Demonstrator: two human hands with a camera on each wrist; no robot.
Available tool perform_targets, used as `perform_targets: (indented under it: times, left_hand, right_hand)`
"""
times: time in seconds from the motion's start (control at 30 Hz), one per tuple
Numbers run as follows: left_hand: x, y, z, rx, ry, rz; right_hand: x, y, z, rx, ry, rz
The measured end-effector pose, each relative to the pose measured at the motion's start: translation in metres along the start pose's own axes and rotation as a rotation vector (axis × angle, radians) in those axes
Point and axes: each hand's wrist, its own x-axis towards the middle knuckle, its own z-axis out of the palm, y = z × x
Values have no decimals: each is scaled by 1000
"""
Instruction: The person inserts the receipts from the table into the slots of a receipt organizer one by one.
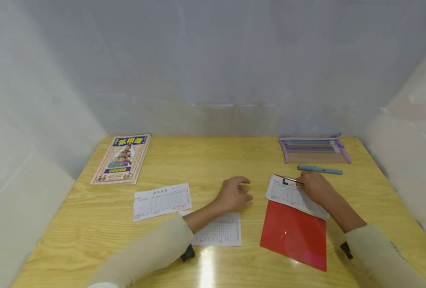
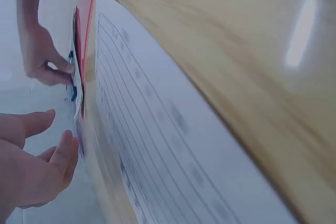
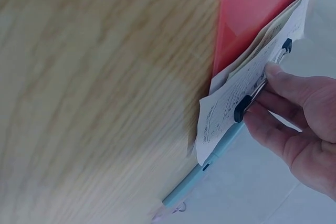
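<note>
At the right lies a red clipboard (image 1: 293, 234), with a stack of printed form slips (image 1: 285, 194) under the clip at its top edge. My right hand (image 1: 314, 187) pinches that metal clip (image 3: 257, 93) between thumb and fingers; its black-tipped ends show in the right wrist view. My left hand (image 1: 232, 194) hovers over the middle of the table with fingers loosely bent and nothing in them. One printed form slip (image 1: 221, 232) lies beneath the left forearm, which covers part of it. Another form slip (image 1: 162, 201) lies flat to its left.
Behind the clipboard lies a blue pen (image 1: 320, 170). A see-through pencil case (image 1: 313, 151) with purple edging rests at the back right. An illustrated booklet (image 1: 122, 159) is at the back left. Pale sheeting (image 1: 213, 68) encloses the wooden table.
</note>
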Motion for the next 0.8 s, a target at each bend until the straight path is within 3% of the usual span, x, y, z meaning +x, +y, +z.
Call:
perform_targets:
  times: [0.13, 0.53, 0.67, 0.8]
  left_hand:
    - [-20, -16, -33, 45, 25, -3]
    - [-84, -65, -117, 342, 241, -87]
    - [-99, -80, -144, 448, 308, -140]
    - [-112, -91, -163, 445, 345, -210]
  right_hand:
    - [-2, -1, 0, 3, 6, -5]
    - [-5, 0, -6, 55, -36, 55]
    - [-5, 0, -7, 59, -33, 45]
    - [-5, 1, -6, 52, -21, 29]
